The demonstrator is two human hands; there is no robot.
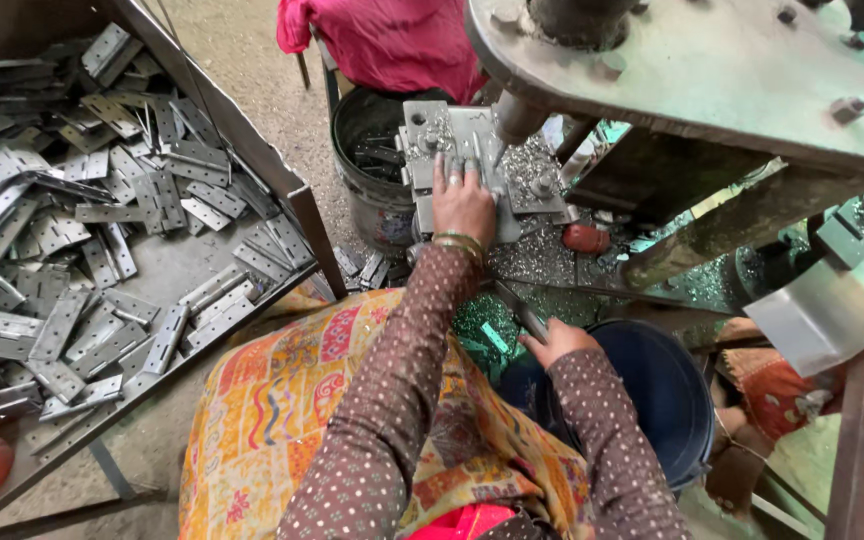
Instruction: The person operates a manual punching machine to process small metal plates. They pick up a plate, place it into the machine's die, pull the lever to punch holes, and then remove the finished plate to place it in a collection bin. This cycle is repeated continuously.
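Left hand (pixel 463 200) lies flat, fingers spread, pressing on a metal hinge plate (pixel 452 135) that sits on the press machine's bed (pixel 542 215). Right hand (pixel 555 340) is lower down, curled shut around a dark handle (pixel 524 315) just above a blue bucket (pixel 667 400). Shiny metal chips (pixel 532 160) lie all around the plate. Off to the left, a big tray (pixel 297 195) is full of grey hinges (pixel 82 230). A black bucket (pixel 377 170) stands beside the machine.
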